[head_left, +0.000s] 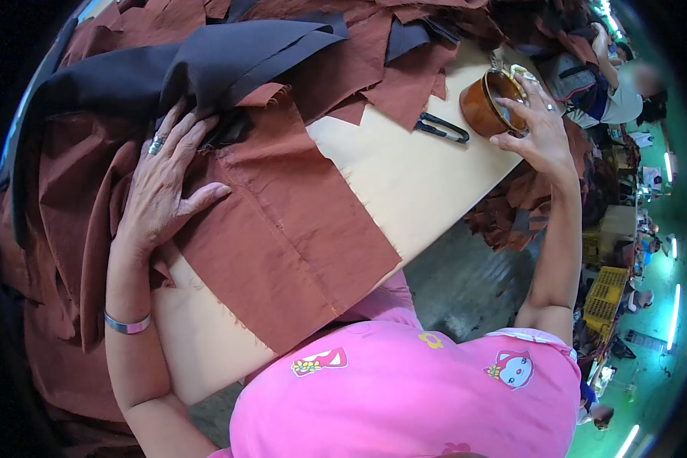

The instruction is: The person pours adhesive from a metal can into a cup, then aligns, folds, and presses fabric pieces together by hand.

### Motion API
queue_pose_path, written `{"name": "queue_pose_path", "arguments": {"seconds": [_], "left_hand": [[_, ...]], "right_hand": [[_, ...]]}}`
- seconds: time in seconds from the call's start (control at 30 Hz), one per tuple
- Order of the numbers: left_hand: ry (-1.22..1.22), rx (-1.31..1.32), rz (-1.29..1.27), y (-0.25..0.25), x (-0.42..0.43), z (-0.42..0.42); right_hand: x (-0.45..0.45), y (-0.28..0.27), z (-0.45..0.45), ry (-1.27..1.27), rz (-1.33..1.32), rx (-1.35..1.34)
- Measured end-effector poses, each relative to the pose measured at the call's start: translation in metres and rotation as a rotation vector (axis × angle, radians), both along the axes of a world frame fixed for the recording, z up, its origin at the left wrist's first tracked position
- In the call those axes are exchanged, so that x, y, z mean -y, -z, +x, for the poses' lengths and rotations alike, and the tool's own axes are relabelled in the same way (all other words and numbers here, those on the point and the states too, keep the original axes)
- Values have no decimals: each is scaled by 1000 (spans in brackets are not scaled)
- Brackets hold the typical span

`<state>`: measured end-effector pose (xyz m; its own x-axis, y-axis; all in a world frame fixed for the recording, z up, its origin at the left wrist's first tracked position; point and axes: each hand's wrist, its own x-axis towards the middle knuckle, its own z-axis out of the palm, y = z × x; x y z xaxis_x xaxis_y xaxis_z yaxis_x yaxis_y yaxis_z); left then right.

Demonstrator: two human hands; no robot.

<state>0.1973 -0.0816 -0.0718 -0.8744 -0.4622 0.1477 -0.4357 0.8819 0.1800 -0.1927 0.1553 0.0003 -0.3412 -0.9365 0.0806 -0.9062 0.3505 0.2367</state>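
Left of centre, the left hand (156,187) lies open, thumb on the rust-brown, seamed fabric panel (290,229) mid-frame; upper right, the right hand (543,133) curves half-open at a glossy brown round cup (477,108), its grip unclear to me.

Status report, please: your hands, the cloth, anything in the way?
Left hand open on brown cloth. Right hand at brown cup, grip unclear. Black snips near cup, possible obstacle.
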Motion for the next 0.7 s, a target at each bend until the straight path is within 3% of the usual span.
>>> {"name": "queue_pose_path", "arguments": {"seconds": [0.13,0.17,0.23,0.33,0.37,0.43,0.63,0.7], "left_hand": [[21,-9,21,-3,-2,0],[46,-42,11,1,0,0],[72,-107,-12,7,5,2],[71,-163,-30,10,5,4],[80,-186,-31,12,3,3],[76,-192,-49,14,4,3],[48,-167,15,12,2,4],[54,-171,36,11,2,4]], "right_hand": [[-4,5,-16,-42,-26,88],[-7,0,-15,-109,-174,144],[-9,-16,-4,-160,-239,125],[-12,-16,22,-141,-130,15],[-9,-14,38,-174,-136,-119],[11,-15,78,-349,-241,-84],[101,42,204,-752,-418,965],[124,65,214,-662,-453,1154]]}}
